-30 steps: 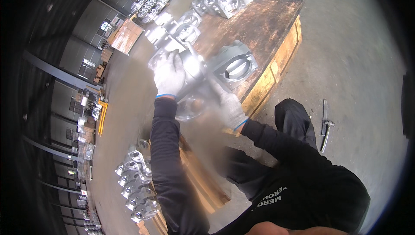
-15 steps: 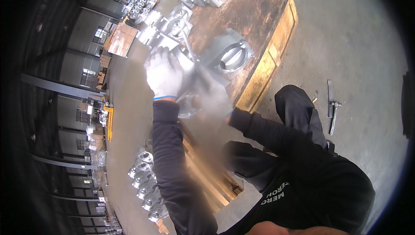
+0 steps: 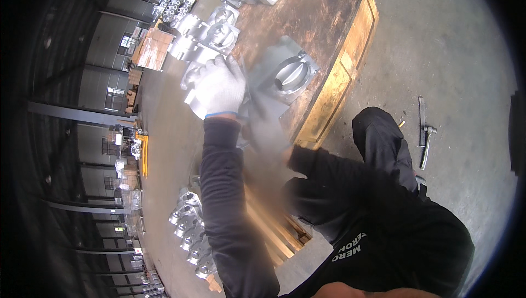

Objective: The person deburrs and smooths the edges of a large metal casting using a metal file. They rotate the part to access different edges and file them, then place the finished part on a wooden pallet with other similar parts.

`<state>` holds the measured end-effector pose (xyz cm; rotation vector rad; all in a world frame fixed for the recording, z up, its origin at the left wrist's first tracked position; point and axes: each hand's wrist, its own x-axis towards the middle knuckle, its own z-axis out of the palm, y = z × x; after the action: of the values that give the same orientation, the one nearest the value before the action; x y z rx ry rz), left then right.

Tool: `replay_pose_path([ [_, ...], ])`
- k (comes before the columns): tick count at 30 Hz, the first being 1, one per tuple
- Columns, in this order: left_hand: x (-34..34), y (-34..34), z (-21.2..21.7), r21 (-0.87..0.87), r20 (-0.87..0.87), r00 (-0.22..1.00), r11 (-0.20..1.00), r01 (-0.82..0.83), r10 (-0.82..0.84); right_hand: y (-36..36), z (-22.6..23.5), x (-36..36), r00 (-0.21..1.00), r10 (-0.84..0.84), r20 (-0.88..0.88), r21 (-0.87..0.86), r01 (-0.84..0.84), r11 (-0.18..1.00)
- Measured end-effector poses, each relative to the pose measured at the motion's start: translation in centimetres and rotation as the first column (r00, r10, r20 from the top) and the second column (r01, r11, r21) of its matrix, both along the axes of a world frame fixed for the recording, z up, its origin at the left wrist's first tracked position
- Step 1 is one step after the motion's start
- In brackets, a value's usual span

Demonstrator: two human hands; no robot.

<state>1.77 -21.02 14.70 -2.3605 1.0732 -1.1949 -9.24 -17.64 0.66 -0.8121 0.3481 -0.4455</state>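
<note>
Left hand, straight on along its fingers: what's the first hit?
Likely the silver casting with the round bore, just past the fingertips of the left hand in the picture. Depth is unclear, so the hand might pass above it.

The left hand [image 3: 222,87] wears a white glove, edged at the wrist with a narrow blue band [image 3: 221,115]. Just behind it sits a plain dark cuff [image 3: 222,126], and from there a charcoal-black sleeve [image 3: 227,183] with soft creases. The right hand [image 3: 268,132] shows pale and blurred, its covering too smeared to make out; the sleeve behind it is black as well. Farther back from both hands is a black top [image 3: 405,237] with bold white lettering [image 3: 348,248]. Black trousers [image 3: 378,139], folded below the knee, show to the right of the right hand.
</note>
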Motion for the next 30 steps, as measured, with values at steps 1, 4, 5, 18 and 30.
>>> replay_pose_path([
  [1,0.0,-0.2,-0.1,0.019,-0.015,0.999,0.999,-0.042,0.042,0.0,-0.4,0.5,0.997,0.023,-0.076,0.0,-0.024,1.0],
  [4,0.1,-1.1,-0.6,0.036,0.019,1.0,0.999,-0.02,0.02,-1.3,-1.1,2.4,0.996,-0.048,-0.07,-0.365,0.019,0.931],
  [5,0.1,-1.5,-1.0,0.016,0.064,0.997,0.999,0.041,-0.042,-2.2,-1.3,2.9,0.997,-0.025,-0.078,-0.512,-0.019,0.859],
  [18,1.0,4.5,5.5,-0.598,-0.387,0.728,0.755,0.268,-0.566,-14.2,3.7,0.9,0.821,0.546,0.164,0.26,-0.57,0.779],
  [30,5.3,8.0,0.3,-0.804,-0.447,0.753,0.587,-0.101,-0.483,-17.4,6.4,4.0,0.748,0.663,0.017,-0.389,-0.606,0.694],
])
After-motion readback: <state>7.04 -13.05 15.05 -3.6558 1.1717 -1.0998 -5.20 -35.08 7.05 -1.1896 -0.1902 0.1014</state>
